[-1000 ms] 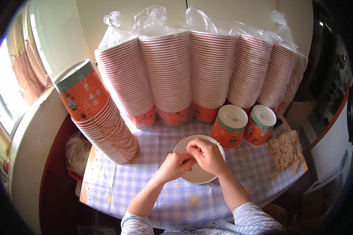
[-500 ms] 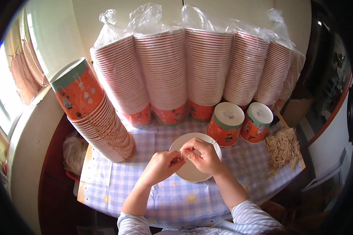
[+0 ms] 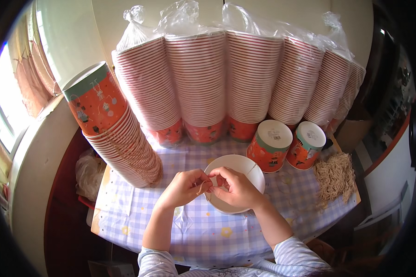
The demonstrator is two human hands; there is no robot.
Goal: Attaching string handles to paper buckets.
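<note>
A white round paper tub (image 3: pixel 254 182) stands in front of me, its pale inside facing up. Over its near left rim, my left hand (image 3: pixel 182 188) and my right hand (image 3: pixel 235 187) meet, fingertips pinched together. Between them runs a thin beige string (image 3: pixel 201 188), with a bit of it showing by the left fingers. The exact grip of each fingertip is partly hidden. Another piece of string (image 3: pixel 252 169) crosses the tub's far right rim.
Two upside-down orange tubs (image 3: pixel 269 150) stand behind the white one. A heap of beige strings (image 3: pixel 335 177) lies at the right. Bagged tub stacks (image 3: pixel 198 83) line the back; a leaning stack (image 3: pixel 125 138) stands left. A checked cloth (image 3: pixel 189 240) covers the table.
The hands have drawn closer together, and more string shows beside the left fingers. The whole view has shifted slightly; the tubs and the string heap stay in place.
</note>
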